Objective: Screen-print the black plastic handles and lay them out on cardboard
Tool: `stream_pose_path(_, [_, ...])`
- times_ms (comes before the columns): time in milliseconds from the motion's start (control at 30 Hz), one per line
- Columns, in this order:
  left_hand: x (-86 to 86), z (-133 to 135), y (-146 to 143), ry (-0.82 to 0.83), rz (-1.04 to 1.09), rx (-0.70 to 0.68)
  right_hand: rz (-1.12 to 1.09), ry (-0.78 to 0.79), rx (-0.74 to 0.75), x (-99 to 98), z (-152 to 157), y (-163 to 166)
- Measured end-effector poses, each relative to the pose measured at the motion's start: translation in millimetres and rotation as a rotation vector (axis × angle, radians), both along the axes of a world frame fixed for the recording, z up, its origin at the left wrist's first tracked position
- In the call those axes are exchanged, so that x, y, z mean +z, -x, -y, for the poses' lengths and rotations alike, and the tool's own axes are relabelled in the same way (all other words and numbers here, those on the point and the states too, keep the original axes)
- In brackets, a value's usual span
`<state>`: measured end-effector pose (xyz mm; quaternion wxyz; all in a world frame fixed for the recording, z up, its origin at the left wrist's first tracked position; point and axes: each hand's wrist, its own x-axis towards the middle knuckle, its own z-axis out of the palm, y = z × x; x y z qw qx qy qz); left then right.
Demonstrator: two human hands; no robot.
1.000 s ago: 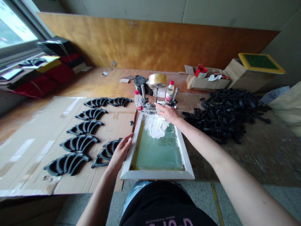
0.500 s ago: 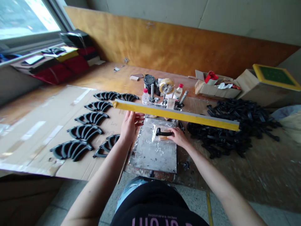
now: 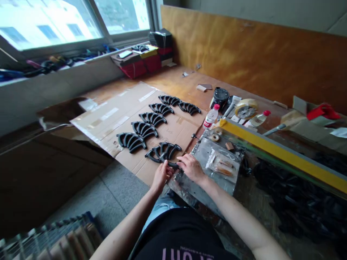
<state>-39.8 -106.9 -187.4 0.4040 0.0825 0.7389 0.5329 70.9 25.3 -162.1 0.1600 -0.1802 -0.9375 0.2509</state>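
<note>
At the near edge of the cardboard, a black curved handle (image 3: 172, 164) lies low against a fanned row of similar handles (image 3: 158, 151). My left hand (image 3: 161, 175) grips its left part, with the thumb on top. Its right end sits between the thumb and fingers of my right hand (image 3: 192, 167), which is closed on it. Further up the cardboard (image 3: 173, 131) lie several more fanned rows of black handles (image 3: 143, 129). To the right is the metal plate (image 3: 200, 187), where a film-covered handle-shaped bed (image 3: 223, 167) shows bare.
A frame with a yellow edge (image 3: 282, 151) juts over the plate's right side. Behind stand a red-capped bottle (image 3: 210, 116), a black tub (image 3: 220, 97) and a tape roll (image 3: 246, 108). A dark heap of handles (image 3: 295, 195) lies at right.
My view has turned left. The handle has gone from the plate to the cardboard in my right hand, and my left hand has come onto it too.
</note>
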Motion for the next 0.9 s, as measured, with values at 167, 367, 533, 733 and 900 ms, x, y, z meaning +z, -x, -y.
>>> stream_pose_path(167, [-41.0, 56, 80, 0.350, -0.193, 0.011, 0.246, 0.094, -0.132, -43.5, -7, 72])
stream_pose_path(367, [-36.2, 69, 97, 0.534, -0.403, -0.051, 0.404, 0.114, -0.278, -66.0, -6, 110])
stream_pose_path(533, [-25.8, 43, 85, 0.385, -0.940, -0.347, 0.461, 0.148, -0.335, -67.6, -2, 126])
stream_pose_path(733, [-32.7, 10, 90, 0.537, -1.021, -0.594, 0.507, 0.193, -0.355, -58.1, -9, 138])
stream_pose_path(900, [-33.1, 0, 93, 0.578, -1.004, -0.476, 0.578, 0.167, -0.338, -49.2, -19, 137])
